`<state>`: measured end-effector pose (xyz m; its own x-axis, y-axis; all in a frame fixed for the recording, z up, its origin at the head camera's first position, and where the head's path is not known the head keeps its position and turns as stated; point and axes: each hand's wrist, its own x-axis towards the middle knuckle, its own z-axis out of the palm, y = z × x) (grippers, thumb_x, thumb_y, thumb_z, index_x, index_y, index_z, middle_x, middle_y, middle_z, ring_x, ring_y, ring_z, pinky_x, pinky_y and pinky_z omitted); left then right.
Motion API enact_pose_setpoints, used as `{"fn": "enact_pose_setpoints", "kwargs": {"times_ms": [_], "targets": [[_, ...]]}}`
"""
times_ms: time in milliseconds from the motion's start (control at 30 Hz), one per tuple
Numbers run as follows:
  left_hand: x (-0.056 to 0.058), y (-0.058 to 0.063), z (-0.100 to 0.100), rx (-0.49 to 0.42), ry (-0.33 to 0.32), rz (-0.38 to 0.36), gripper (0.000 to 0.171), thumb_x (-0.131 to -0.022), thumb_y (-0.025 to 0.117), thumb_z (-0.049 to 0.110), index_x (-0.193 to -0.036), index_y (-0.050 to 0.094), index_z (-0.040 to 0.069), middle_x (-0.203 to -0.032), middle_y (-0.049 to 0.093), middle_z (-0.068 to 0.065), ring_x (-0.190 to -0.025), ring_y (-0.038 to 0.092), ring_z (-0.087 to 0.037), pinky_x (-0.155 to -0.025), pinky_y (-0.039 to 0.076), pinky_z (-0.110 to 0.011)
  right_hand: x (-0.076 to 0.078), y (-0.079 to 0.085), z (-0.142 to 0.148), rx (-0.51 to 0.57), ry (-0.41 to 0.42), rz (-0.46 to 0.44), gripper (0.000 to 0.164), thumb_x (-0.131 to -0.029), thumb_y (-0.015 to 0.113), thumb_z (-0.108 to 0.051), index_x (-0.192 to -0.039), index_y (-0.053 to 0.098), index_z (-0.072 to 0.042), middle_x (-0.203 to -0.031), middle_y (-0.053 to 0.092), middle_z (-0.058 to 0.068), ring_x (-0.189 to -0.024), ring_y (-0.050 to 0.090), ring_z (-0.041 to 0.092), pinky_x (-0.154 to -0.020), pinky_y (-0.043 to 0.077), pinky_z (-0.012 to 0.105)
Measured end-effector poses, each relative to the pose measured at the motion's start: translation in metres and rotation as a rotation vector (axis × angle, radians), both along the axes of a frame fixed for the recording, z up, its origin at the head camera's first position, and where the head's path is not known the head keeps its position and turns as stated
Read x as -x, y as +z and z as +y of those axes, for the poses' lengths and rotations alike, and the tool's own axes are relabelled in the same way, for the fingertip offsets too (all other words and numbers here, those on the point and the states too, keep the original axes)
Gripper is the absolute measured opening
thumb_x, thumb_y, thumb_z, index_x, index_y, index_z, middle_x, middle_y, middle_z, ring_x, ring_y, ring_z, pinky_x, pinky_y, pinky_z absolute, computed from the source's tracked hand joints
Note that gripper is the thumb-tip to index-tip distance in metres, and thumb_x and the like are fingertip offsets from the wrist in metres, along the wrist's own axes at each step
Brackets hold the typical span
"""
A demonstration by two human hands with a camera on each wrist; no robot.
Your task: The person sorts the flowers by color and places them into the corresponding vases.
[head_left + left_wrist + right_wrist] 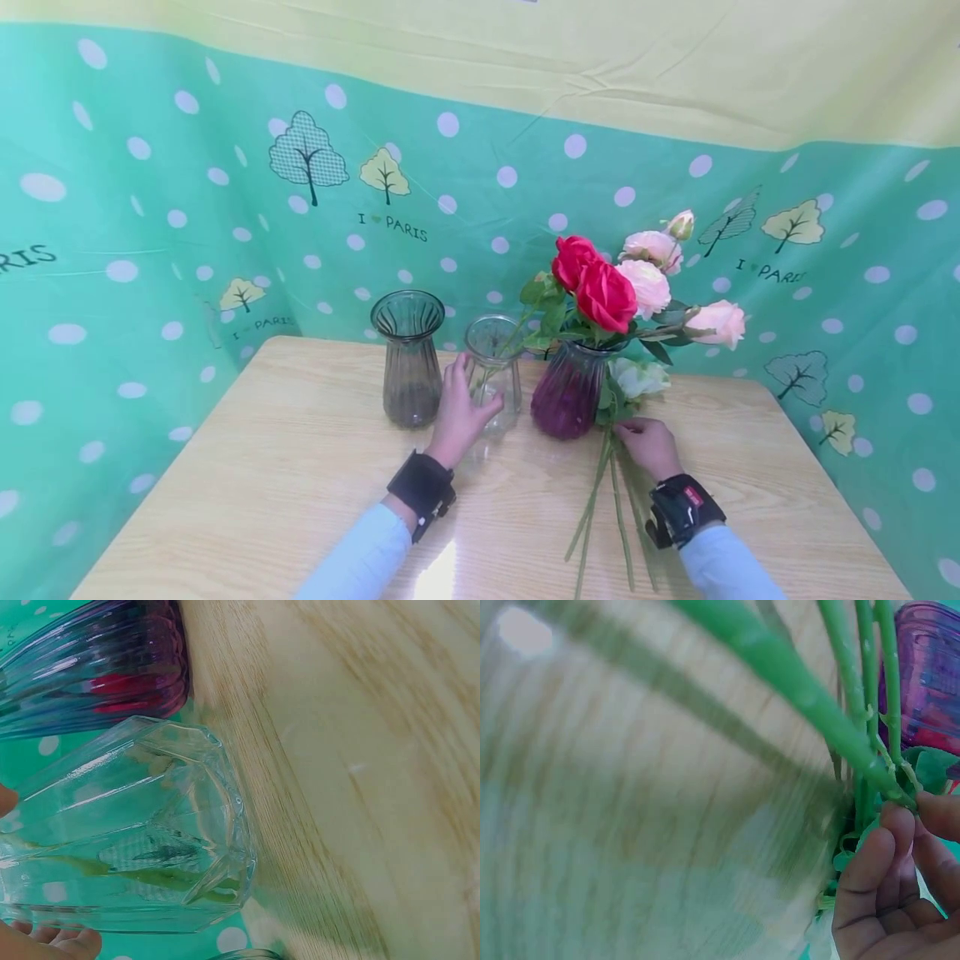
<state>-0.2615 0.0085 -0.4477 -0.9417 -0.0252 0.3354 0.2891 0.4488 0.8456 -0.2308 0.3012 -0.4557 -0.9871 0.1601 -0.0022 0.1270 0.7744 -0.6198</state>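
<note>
My left hand [461,417] grips the clear glass vase [512,396], thumb on one side and fingers on the other. Green stems [172,879] show through its glass in the left wrist view. From its mouth, a stem slants up toward leaves beside the red roses [606,296]. My right hand [651,446] pinches green stems [802,690] between thumb and fingertips. These belong to a bunch with a white flower head [641,377], low beside the purple glass vase [566,400]. The bunch's long stem ends point toward the table's front.
A smoky grey glass vase [410,383] stands upright left of the clear one. Pink roses [645,287] rise above the purple vase, one leaning out to the right. A green dotted curtain [450,167] hangs behind the wooden table [300,467].
</note>
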Motion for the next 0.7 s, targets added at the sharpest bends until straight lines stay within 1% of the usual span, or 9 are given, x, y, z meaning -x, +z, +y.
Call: {"fn": "enact_pose_setpoints", "kwargs": {"times_ms": [100,233,333,433,533,700], "targets": [[0.000,0.000,0.001,-0.004,-0.003,0.003,0.086,-0.077,0.073,0.029,-0.143,0.025,0.001,-0.139,0.037,-0.021,-0.126,0.045,-0.037,-0.104,0.043,-0.048,-0.002,0.003,0.001,0.043,-0.016,-0.029,0.031,-0.089,0.058,-0.020,-0.102,0.067,0.008,-0.090,0.069,0.020,-0.073,0.061,0.019,-0.059,0.048,0.027],[-0.001,0.001,0.001,0.001,0.003,0.001,0.087,-0.076,0.074,0.029,-0.143,0.026,0.002,-0.139,0.038,-0.021,-0.126,0.045,-0.037,-0.103,0.044,-0.048,-0.007,0.010,0.003,0.176,-0.052,-0.051,0.034,-0.089,0.057,-0.017,-0.107,0.063,0.011,-0.085,0.068,0.019,-0.063,0.058,0.011,-0.057,0.050,0.024],[-0.001,0.002,0.001,0.002,0.010,0.000,0.087,-0.076,0.075,0.028,-0.143,0.026,0.001,-0.139,0.038,-0.021,-0.126,0.045,-0.037,-0.103,0.044,-0.048,-0.011,0.017,0.003,0.287,-0.067,-0.051,0.034,-0.091,0.056,-0.014,-0.111,0.060,0.014,-0.089,0.067,0.022,-0.061,0.057,0.009,-0.056,0.053,0.023],[-0.002,0.003,0.001,-0.003,0.008,-0.006,0.087,-0.076,0.075,0.027,-0.143,0.026,0.001,-0.139,0.037,-0.021,-0.126,0.045,-0.037,-0.103,0.044,-0.047,-0.016,0.025,0.002,0.375,-0.096,-0.053,0.037,-0.093,0.055,-0.014,-0.116,0.056,0.014,-0.094,0.065,0.022,-0.063,0.058,0.007,-0.058,0.055,0.021],[-0.002,0.004,0.001,-0.004,0.005,-0.008,0.087,-0.076,0.075,0.027,-0.143,0.026,0.000,-0.140,0.037,-0.022,-0.126,0.045,-0.037,-0.103,0.044,-0.048,-0.021,0.033,0.001,0.469,-0.134,-0.056,0.041,-0.093,0.055,-0.016,-0.121,0.052,0.014,-0.094,0.064,0.015,-0.066,0.059,0.006,-0.062,0.057,0.019],[-0.003,0.004,0.000,-0.002,0.005,-0.011,0.086,-0.076,0.074,0.027,-0.143,0.026,0.002,-0.139,0.038,-0.021,-0.126,0.045,-0.036,-0.104,0.043,-0.048,-0.030,0.043,-0.001,0.667,-0.188,-0.025,0.044,-0.093,0.055,-0.015,-0.126,0.046,0.014,-0.080,0.061,-0.005,-0.067,0.062,0.005,-0.067,0.058,0.018]]}}
